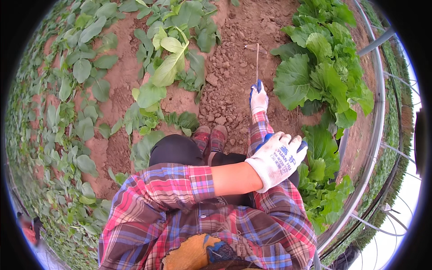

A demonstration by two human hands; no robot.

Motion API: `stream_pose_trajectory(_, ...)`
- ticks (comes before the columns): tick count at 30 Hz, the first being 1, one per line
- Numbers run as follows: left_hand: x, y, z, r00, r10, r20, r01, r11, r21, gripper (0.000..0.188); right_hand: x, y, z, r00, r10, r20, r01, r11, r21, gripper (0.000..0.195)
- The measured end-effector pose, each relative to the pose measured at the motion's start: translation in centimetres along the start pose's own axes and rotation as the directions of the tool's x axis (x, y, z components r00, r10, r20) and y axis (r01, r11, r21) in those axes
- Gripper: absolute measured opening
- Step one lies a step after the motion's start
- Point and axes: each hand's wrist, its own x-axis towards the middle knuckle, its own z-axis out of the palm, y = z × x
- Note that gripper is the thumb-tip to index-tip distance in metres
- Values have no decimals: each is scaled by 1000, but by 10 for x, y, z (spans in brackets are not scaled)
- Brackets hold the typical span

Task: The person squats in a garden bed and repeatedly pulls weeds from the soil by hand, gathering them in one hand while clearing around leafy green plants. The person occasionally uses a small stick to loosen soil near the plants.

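Observation:
My right hand (259, 98), in a white glove with blue coating, reaches forward. It grips the thin wooden handle of a hand tool (257, 62). A narrow blade sits crosswise at the far end, over the soil; whether it is a sickle or a small hoe is unclear. My left hand (280, 158), gloved alike, crosses my body and lies over my right sleeve near the elbow. Its fingers curl down, and the palm side is hidden. Large leafy green vegetable plants (320, 74) grow just right of the tool. Cloddy brown soil (233, 67) lies beneath the blade.
My shoes (212, 136) stand together on the soil, knees bent. Broad-leaved plants (168, 64) grow in rows to the left. At right, a curved metal tube (379, 111) and a slanted pole (376, 42) belong to a frame. A person (30, 229) is far off at lower left.

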Motion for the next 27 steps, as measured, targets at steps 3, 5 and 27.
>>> stream_pose_trajectory(3,5,-4,-7,999,-35,-2,35,999,-35,41,66,15,-7,989,145,21,-146,951,272,36)
stream_pose_trajectory(5,10,-5,-8,999,-35,-33,33,998,-54,41,88,53,-16,995,71,-64,-69,997,26,34)
stream_pose_trajectory(27,-16,8,12,990,53,134,-64,995,77,36,-213,85,43,877,473,-84,-421,841,339,43)
